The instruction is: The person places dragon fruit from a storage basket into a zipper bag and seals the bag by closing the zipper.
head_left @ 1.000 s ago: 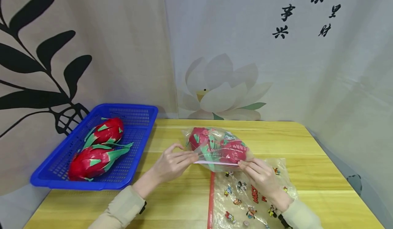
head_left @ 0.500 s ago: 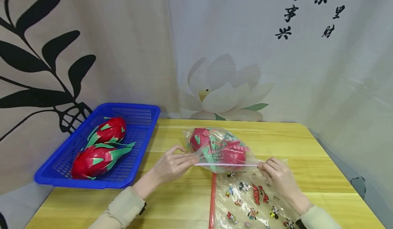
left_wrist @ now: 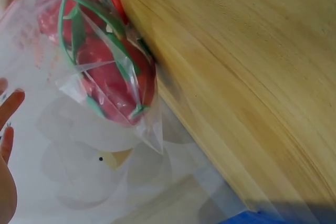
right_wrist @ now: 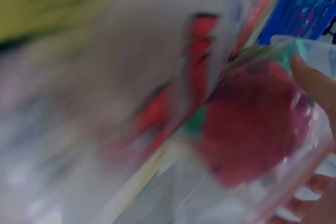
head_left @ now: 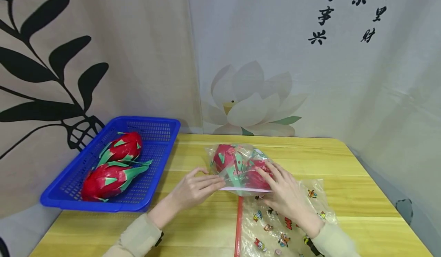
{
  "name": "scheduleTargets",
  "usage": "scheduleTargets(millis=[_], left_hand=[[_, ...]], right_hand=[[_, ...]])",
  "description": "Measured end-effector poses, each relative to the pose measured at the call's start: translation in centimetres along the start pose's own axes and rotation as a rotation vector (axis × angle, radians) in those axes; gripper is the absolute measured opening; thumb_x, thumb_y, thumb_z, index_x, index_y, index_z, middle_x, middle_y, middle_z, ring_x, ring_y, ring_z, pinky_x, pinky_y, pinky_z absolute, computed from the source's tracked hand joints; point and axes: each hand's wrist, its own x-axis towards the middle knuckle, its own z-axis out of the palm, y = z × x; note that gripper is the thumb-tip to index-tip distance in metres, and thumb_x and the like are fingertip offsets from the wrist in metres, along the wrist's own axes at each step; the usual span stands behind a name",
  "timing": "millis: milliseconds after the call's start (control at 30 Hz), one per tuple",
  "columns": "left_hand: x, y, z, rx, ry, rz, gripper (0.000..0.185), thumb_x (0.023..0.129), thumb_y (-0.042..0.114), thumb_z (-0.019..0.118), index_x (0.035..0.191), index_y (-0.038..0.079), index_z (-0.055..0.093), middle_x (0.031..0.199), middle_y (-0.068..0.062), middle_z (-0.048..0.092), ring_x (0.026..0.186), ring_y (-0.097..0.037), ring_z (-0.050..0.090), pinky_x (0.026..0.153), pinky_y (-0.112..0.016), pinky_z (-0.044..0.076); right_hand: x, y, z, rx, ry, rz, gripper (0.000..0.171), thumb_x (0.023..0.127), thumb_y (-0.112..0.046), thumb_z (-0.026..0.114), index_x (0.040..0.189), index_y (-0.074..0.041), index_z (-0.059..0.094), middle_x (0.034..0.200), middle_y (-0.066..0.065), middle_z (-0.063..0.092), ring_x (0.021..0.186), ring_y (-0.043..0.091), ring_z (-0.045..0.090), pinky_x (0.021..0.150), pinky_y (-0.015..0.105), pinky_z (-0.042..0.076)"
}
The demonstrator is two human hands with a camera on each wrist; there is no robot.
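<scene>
hands (head_left: 194,190) (head_left: 288,196) at bag's (head_left: 244,189) edge, right spread, left grip unclear; table (head_left: 188,150) between it and basket (head_left: 94,206)

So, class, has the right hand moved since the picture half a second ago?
Yes. Judged against the blue basket, the right hand has moved leftward, nearer to it.

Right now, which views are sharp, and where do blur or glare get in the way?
Head view: crisp and fairly evenly lit, small glints on the printed bag; left wrist view: mostly clear, pale glare streaks across the fruit bag; right wrist view: blurriest and dim, its left side smeared, the red markings unreadable.
</scene>
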Motion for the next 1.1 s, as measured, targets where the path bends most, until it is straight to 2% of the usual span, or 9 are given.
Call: scheduleTargets(millis=[133,233,333,467,567,667,767,967,1100], left_hand=[[-0.1,0.4,-0.7,0.024,-0.074,-0.030,0.026,0.098,0.020,0.045,0.101,0.016,0.071,0.101,0.001,0.074,0.089,-0.011,0.072,0.082,-0.031,0.054],[-0.7,0.7,-1.9,0.051,-0.191,-0.150,0.023,0.094,0.029,0.052,0.107,0.019,0.069,0.111,0.000,0.072,0.101,-0.018,0.068,0.087,-0.039,0.053],[-2.1,0.7,-3.7,0.139,-0.359,-0.401,0.037,0.084,0.034,0.066,0.118,0.019,0.064,0.124,-0.005,0.065,0.117,-0.028,0.060,0.093,-0.052,0.049],[-4.1,0.3,-5.8,0.259,-0.582,-0.788,0.061,0.076,0.024,0.077,0.132,0.015,0.054,0.138,-0.017,0.052,0.126,-0.044,0.048,0.091,-0.068,0.043],[-5.0,0.2,-6.4,0.271,-0.659,-0.944,0.062,0.077,0.014,0.075,0.134,0.009,0.051,0.140,-0.024,0.048,0.126,-0.047,0.048,0.087,-0.068,0.044],[-5.2,0.3,-6.5,0.271,-0.675,-0.962,0.061,0.076,0.005,0.071,0.133,0.003,0.051,0.138,-0.026,0.049,0.122,-0.043,0.053,0.083,-0.063,0.049],[-5.2,0.4,-6.5,0.295,-0.681,-0.940,0.064,0.071,0.000,0.070,0.132,0.002,0.052,0.138,-0.026,0.049,0.121,-0.039,0.055,0.081,-0.059,0.052],[-5.3,0.4,-6.6,0.290,-0.684,-0.935,0.064,0.069,-0.001,0.071,0.131,0.002,0.053,0.139,-0.026,0.048,0.121,-0.039,0.055,0.078,-0.057,0.053],[-5.3,0.3,-6.6,0.290,-0.679,-0.937,0.063,0.069,-0.001,0.070,0.130,0.002,0.054,0.139,-0.026,0.049,0.121,-0.039,0.055,0.077,-0.056,0.053]], right_hand=[[1.8,-1.3,0.9,-0.015,-0.108,0.037,0.106,0.049,-0.049,0.089,0.142,-0.031,0.041,0.152,0.013,0.036,0.133,0.046,0.038,0.097,0.069,0.038],[2.5,-1.5,1.3,-0.040,-0.138,0.015,0.098,0.054,-0.049,0.088,0.140,-0.034,0.044,0.150,0.011,0.041,0.130,0.048,0.042,0.090,0.071,0.042],[2.8,-1.4,1.4,-0.064,-0.122,-0.056,0.087,0.059,-0.047,0.086,0.137,-0.033,0.049,0.141,0.010,0.051,0.123,0.049,0.049,0.081,0.067,0.049],[3.4,-1.0,1.4,-0.075,-0.080,-0.143,0.075,0.063,-0.043,0.085,0.131,-0.027,0.056,0.132,0.013,0.059,0.116,0.049,0.054,0.078,0.059,0.054],[4.0,-0.7,1.3,-0.057,-0.076,-0.171,0.068,0.066,-0.038,0.084,0.127,-0.023,0.060,0.128,0.016,0.061,0.112,0.049,0.057,0.073,0.056,0.056],[4.9,-0.3,0.9,-0.027,-0.083,-0.184,0.063,0.066,-0.030,0.085,0.124,-0.020,0.063,0.125,0.017,0.063,0.109,0.050,0.058,0.065,0.053,0.057],[5.8,0.1,0.5,0.007,-0.089,-0.199,0.059,0.065,-0.024,0.085,0.121,-0.018,0.066,0.121,0.018,0.066,0.108,0.049,0.059,0.067,0.054,0.057],[7.3,1.1,0.0,0.051,-0.094,-0.210,0.053,0.065,-0.020,0.085,0.115,-0.015,0.069,0.115,0.019,0.067,0.106,0.050,0.060,0.074,0.056,0.056],[7.8,2.1,-0.2,0.056,-0.097,-0.196,0.051,0.064,-0.019,0.086,0.112,-0.014,0.071,0.114,0.017,0.069,0.105,0.050,0.060,0.066,0.055,0.057]])
